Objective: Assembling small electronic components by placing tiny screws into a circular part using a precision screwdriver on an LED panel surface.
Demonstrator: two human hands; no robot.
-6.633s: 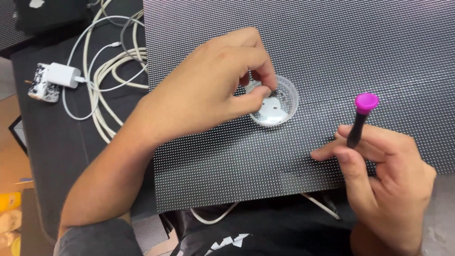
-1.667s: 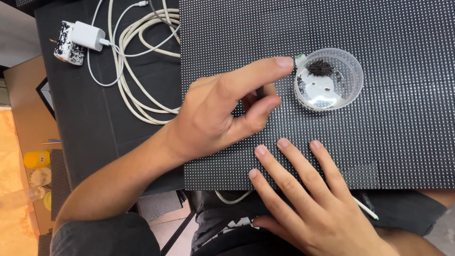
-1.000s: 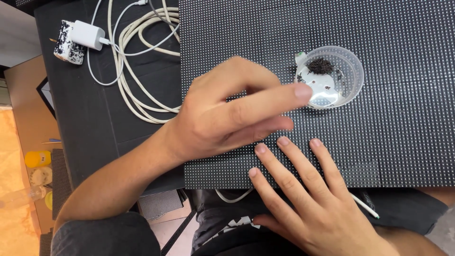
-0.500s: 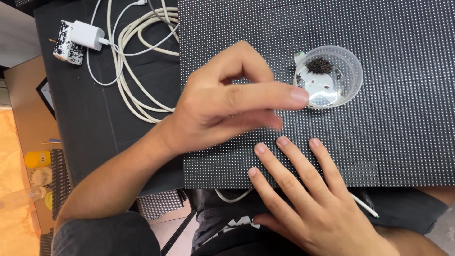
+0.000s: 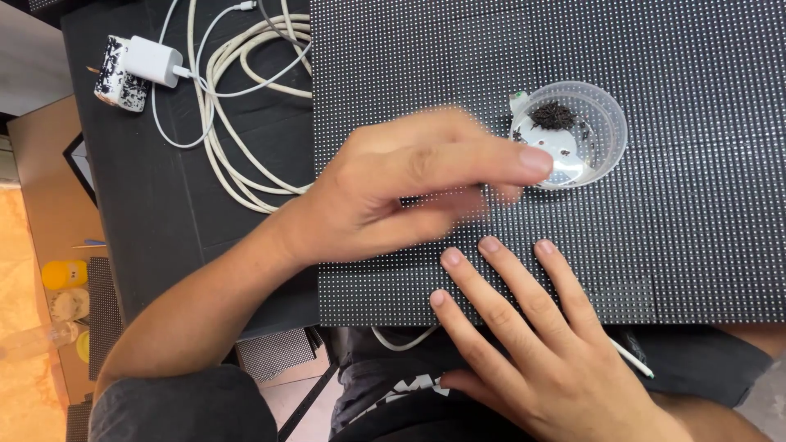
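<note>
Our left hand [image 5: 393, 196] was empty, fingers extended, fingertip at the clear plastic cup [image 5: 573, 135] just right; right hand [image 5: 532, 344] lay flat, farther.

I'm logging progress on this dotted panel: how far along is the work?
Done: a small dark heap of bits lies in the clear plastic cup on the dotted panel. In hand: the left hand, blurred with motion, reaches its fingertips to the cup's rim; the right hand lies flat on the panel's near edge, holding nothing. Left: cannot tell; the panel shows no clear marks of finished areas.
</note>
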